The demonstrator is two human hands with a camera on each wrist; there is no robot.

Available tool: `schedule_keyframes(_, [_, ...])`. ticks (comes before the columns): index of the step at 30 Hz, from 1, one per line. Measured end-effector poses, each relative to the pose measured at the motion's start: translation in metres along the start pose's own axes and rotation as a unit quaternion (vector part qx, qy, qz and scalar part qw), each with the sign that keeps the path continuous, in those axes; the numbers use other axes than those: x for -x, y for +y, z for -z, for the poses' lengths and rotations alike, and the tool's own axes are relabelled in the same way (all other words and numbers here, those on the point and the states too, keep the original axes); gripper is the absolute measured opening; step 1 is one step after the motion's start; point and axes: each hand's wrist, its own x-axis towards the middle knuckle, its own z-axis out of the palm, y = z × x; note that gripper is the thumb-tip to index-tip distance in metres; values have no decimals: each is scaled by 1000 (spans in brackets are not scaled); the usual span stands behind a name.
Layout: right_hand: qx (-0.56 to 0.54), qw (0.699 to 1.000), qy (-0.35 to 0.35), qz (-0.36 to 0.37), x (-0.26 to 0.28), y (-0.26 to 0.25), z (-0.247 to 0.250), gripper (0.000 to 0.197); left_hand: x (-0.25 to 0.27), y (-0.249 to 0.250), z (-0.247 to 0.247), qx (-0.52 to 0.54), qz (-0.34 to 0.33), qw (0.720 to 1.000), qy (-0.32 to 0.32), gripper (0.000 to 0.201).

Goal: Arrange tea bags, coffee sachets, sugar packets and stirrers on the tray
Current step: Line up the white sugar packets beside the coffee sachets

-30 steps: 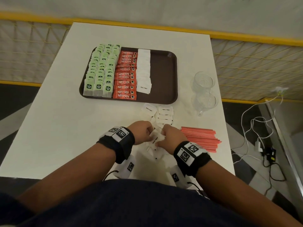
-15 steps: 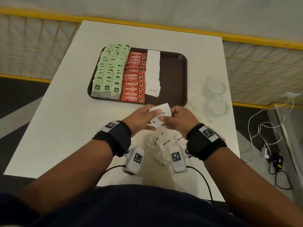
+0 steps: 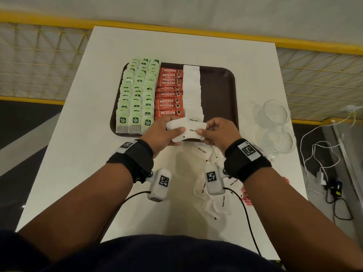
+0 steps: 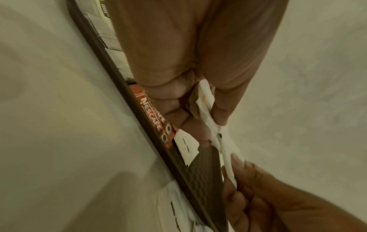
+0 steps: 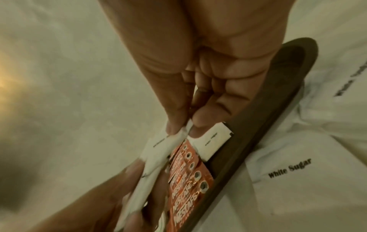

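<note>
A brown tray point(image 3: 220, 91) holds green tea bags point(image 3: 137, 95), red coffee sachets point(image 3: 170, 91) and a row of white sugar packets point(image 3: 193, 89). Over its near edge my left hand point(image 3: 163, 132) grips a small stack of white sugar packets point(image 3: 184, 129). My right hand point(image 3: 216, 132) pinches the stack's right end between thumb and fingers. In the left wrist view the packets point(image 4: 208, 119) sit between my thumb and fingers above the tray point(image 4: 200, 171). The right wrist view shows the pinched packet point(image 5: 158, 147) beside the sachets point(image 5: 186, 175). Red stirrers point(image 3: 245, 195) peek from under my right forearm.
Loose sugar packets point(image 3: 214, 201) lie scattered on the white table point(image 3: 78, 154) below my hands. Two clear glasses point(image 3: 275, 122) stand right of the tray. The tray's right third is bare. Yellow mesh railing and white cables border the table.
Both hands lifted the stack of sugar packets from the loose pile and carried it forward to the tray's near edge. The view shifted forward with them.
</note>
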Motion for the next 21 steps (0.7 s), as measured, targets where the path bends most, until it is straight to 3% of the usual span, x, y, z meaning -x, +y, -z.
schedule_keyframes(5, [-26,997,41,-58,-25,7,-1,22,-15,4,28,-11,9,999,30,34])
schedule_keyframes(11, [102,990,70,-69,-52,11,-9,21,-26,7,47,-10,18,999,33,21])
schedule_keyframes(21, [202,972,98,-69,-74,6,-24,23,-29,1,55,-34,32,999,-1,41])
